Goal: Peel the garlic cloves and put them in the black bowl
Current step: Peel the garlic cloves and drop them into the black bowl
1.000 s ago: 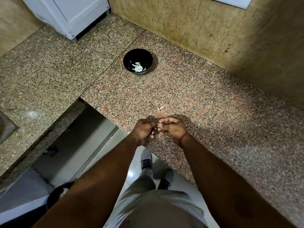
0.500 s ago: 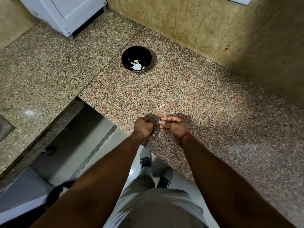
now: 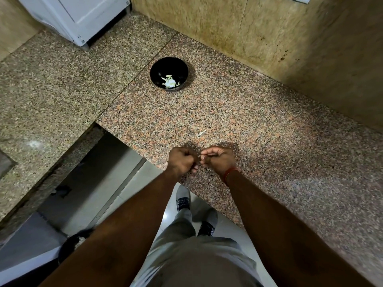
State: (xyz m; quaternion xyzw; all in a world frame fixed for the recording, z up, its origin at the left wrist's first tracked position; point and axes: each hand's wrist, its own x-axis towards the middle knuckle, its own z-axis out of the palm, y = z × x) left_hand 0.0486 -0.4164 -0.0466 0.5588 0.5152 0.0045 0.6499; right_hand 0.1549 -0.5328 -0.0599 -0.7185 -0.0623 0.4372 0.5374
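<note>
Two hands nearly touching at speckled granite counter (image 3: 259, 121) edge: left hand (image 3: 181, 162) fisted, contents unseen; right hand (image 3: 219, 159) pinched small pale garlic piece (image 3: 199, 156). Round black bowl (image 3: 169, 66) well beyond.

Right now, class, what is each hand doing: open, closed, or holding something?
Left hand: fingers curled into a fist; whether it holds anything cannot be told.
Right hand: pinches a thin pale strip of garlic skin at its fingertips.
</note>
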